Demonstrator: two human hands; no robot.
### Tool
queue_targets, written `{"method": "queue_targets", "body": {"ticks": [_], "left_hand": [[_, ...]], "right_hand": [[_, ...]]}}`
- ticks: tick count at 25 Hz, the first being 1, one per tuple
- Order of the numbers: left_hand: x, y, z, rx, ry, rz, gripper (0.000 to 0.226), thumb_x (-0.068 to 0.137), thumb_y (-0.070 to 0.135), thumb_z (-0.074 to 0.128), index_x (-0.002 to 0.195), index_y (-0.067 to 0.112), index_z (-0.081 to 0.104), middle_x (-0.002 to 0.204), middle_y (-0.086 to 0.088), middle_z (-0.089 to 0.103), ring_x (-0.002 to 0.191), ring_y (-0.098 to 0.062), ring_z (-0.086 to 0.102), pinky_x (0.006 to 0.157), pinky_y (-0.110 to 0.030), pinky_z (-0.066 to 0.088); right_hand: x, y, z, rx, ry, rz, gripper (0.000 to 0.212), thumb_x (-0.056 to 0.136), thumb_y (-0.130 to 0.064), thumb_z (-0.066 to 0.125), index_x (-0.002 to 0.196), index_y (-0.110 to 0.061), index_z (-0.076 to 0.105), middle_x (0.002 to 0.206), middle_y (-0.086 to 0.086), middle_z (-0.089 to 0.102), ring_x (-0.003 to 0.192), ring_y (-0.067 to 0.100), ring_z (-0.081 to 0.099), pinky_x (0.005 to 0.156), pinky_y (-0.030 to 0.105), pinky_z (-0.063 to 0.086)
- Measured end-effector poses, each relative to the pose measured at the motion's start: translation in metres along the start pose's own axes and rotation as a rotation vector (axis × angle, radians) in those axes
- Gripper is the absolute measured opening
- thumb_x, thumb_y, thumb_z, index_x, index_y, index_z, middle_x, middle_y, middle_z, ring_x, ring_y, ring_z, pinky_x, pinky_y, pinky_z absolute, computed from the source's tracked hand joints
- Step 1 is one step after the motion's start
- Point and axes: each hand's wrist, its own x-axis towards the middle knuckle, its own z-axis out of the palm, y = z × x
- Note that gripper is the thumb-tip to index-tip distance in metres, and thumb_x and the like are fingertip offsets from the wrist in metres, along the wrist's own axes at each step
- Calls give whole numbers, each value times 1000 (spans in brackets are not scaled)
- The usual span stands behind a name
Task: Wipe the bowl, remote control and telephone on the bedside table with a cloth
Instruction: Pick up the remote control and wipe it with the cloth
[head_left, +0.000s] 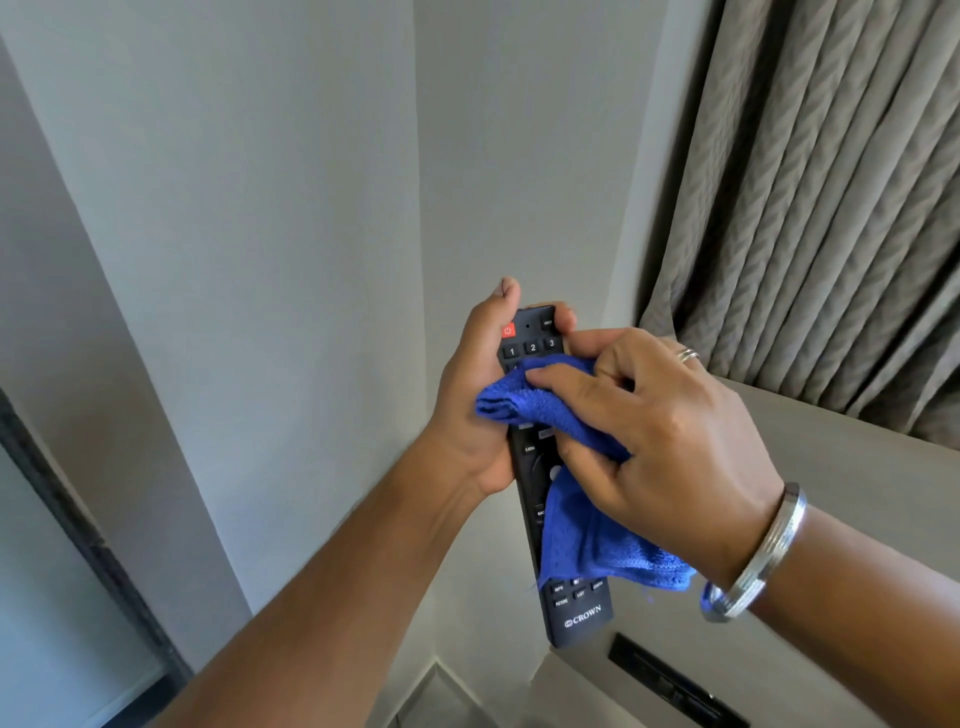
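Note:
My left hand (475, 405) grips a long black remote control (581, 608) around its upper half and holds it up in the air, buttons towards me. A red power button and number keys show at its top. My right hand (660, 431) presses a blue cloth (587, 540) onto the middle of the remote's face. The cloth hides the middle buttons and hangs down to the right. The bowl, the telephone and the bedside table are out of view.
A pale wall corner (415, 182) fills the background. Grey-brown curtains (821, 208) hang at the upper right above a light ledge (857, 467). A dark socket panel (670, 686) sits low on the right, and a dark frame edge (78, 530) runs along the left.

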Motion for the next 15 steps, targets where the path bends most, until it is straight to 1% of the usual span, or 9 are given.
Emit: {"method": "queue_targets", "body": {"ticks": [1, 3, 5, 8, 10, 12, 13, 15], "left_hand": [[0, 0, 0, -17, -9, -3, 46, 86, 59, 52, 82, 13, 58, 83, -15, 51, 77, -28, 52, 71, -37, 44], [-1, -2, -3, -26, -40, -8, 42, 88, 57, 49, 82, 15, 55, 82, -12, 64, 76, -25, 58, 70, -35, 46], [-2, -5, -6, -39, -75, -21, 39, 87, 55, 49, 83, 17, 54, 87, -13, 74, 77, -24, 66, 71, -33, 51], [-1, -8, -8, -43, -98, -20, 39, 92, 52, 44, 82, 16, 54, 103, -21, 74, 88, -29, 71, 74, -34, 57], [0, -7, -7, -55, -134, -29, 40, 94, 51, 41, 83, 14, 54, 99, -20, 75, 88, -29, 72, 72, -33, 58], [3, -4, -6, -81, -147, -54, 39, 93, 51, 46, 84, 14, 54, 100, -20, 75, 89, -31, 73, 73, -34, 58], [4, -2, -5, -103, -154, -71, 38, 92, 51, 50, 86, 14, 53, 100, -20, 75, 88, -32, 73, 74, -35, 58], [6, -1, -2, -125, -174, -80, 39, 90, 51, 54, 88, 12, 52, 100, -21, 75, 90, -34, 72, 79, -38, 58]], "right_hand": [[0, -1, -1, -27, -3, 9, 34, 83, -29, 56, 114, -25, 67, 89, 5, 56, 90, 35, 62, 59, 45, 53], [1, 0, -6, -76, -19, 24, 32, 82, -30, 55, 111, -24, 69, 90, 4, 59, 85, 33, 61, 55, 44, 53], [2, 0, -11, -130, -67, 41, 32, 84, -33, 50, 108, -24, 69, 91, 2, 60, 83, 32, 60, 55, 42, 53], [2, 1, -20, -237, -143, 80, 31, 84, -34, 46, 103, -25, 69, 93, -2, 60, 79, 27, 56, 55, 40, 52], [0, 1, -28, -257, -147, 57, 27, 84, -31, 49, 99, -23, 70, 90, -4, 58, 76, 25, 55, 52, 38, 51], [-1, 0, -33, -228, -107, -9, 23, 84, -28, 52, 95, -20, 70, 85, -6, 48, 72, 22, 51, 50, 36, 49], [-3, -3, -33, -194, -89, -48, 21, 83, -27, 53, 93, -18, 70, 83, -5, 45, 71, 21, 49, 49, 36, 48], [-6, -12, -24, -134, -85, -98, 19, 83, -26, 57, 92, -17, 70, 80, 1, 47, 68, 24, 47, 46, 37, 47]]}}
